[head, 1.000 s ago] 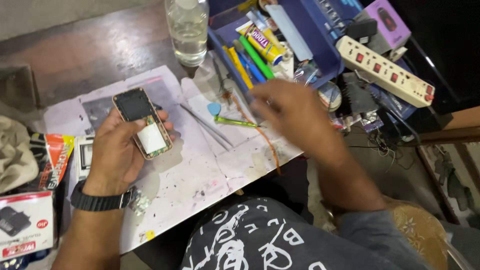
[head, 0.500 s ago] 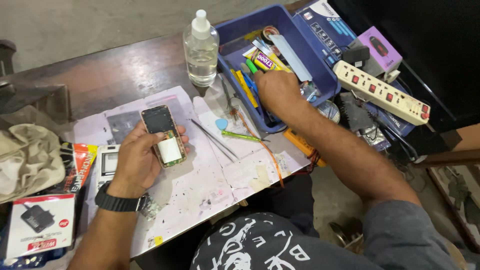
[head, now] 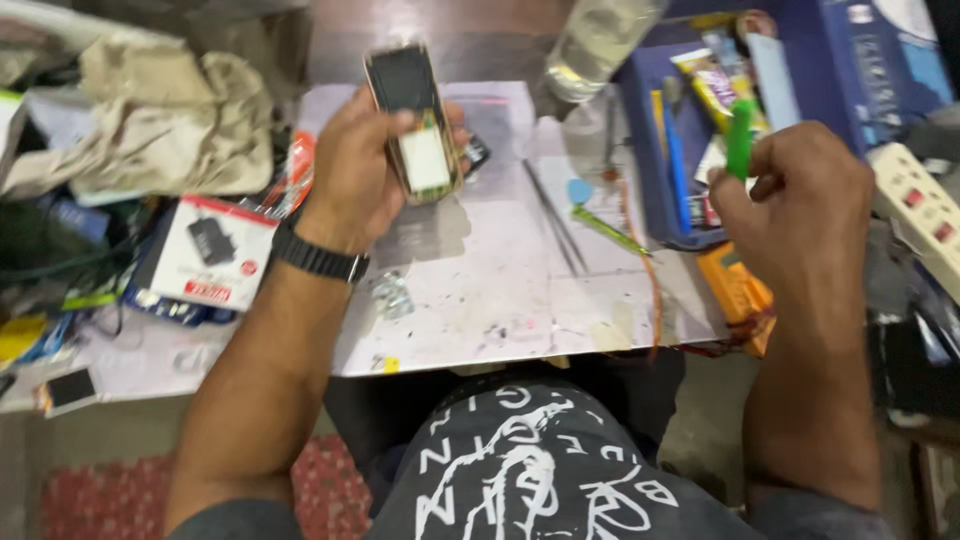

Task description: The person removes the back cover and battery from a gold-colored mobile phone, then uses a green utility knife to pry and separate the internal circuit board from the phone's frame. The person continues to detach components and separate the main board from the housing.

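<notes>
Our left hand [head: 365, 170] grips a small phone [head: 415, 120], thumb across its lower half, lifted above the bench [head: 480, 290] at about 11 o'clock from our lap. Black watch [head: 318, 255] on that wrist.

Our right hand [head: 800, 195], at 2 o'clock, is clenched around a green tool [head: 740, 135]; only its upper end shows above the fist.

Around the left hand: a small dark part [head: 475, 152] on the sheet just right of the phone, touching or not we cannot tell. Below the wrist, at 6 o'clock from it, a crumpled bit of clear wrap [head: 392, 295].

Between the hands: thin tweezers [head: 555, 215] lying slantwise, a blue pick [head: 580, 190], a green-handled tool [head: 610, 230], an orange wire [head: 645, 270] trailing toward the bench edge.

Behind the right hand, 12 o'clock: blue tray [head: 650, 190] packed with tubes and tools, partly hidden by the fist. Clear bottle [head: 600, 45] stands at the tray's left. Yellow meter [head: 735, 290] under the right wrist. White power strip [head: 920, 215] at 3 o'clock.

The phone: narrow, gold-edged, dark screen on top, pale panel below, back tilted away from us. Blurred; finer detail not readable.

Surface: a white, ink-speckled work sheet [head: 500, 300] over a dark wooden bench. Left side cluttered: white carton [head: 215, 250], beige cloth [head: 170, 110]. Red patterned rug [head: 110, 490] on the floor below.
</notes>
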